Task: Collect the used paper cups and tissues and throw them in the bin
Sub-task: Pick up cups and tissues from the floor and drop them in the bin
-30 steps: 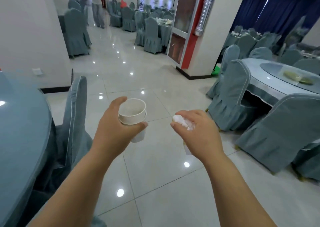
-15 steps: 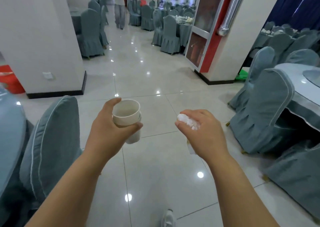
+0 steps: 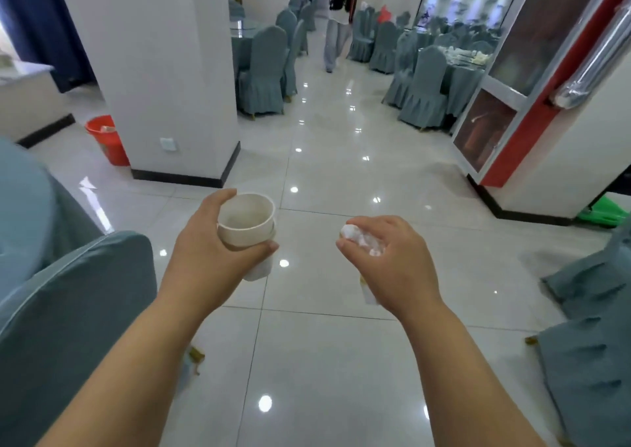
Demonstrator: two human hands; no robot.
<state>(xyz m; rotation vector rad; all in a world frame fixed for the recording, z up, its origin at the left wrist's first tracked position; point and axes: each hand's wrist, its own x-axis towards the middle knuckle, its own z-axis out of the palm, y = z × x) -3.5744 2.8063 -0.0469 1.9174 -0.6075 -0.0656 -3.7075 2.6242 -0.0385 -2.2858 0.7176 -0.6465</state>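
My left hand (image 3: 208,258) grips a stack of white paper cups (image 3: 246,221), upright, with the top cup's inside showing nothing in it. My right hand (image 3: 392,262) is curled round crumpled white tissues (image 3: 360,238), and a bit of white paper pokes out below the palm. Both hands are held out in front of me over the tiled floor. A red bucket (image 3: 106,139) with some white scraps inside stands on the floor at the left, beside a white pillar (image 3: 160,71).
A covered chair (image 3: 68,310) and a round table's edge (image 3: 20,200) lie close on my left, more covered chairs (image 3: 590,344) on my right. A person (image 3: 338,19) walks in the aisle far ahead. A green object (image 3: 602,211) lies by the right wall.
The view has swung left and moved forward: the right-hand table has slid out of sight and the red bucket has come into view. Both hands keep their hold unchanged.
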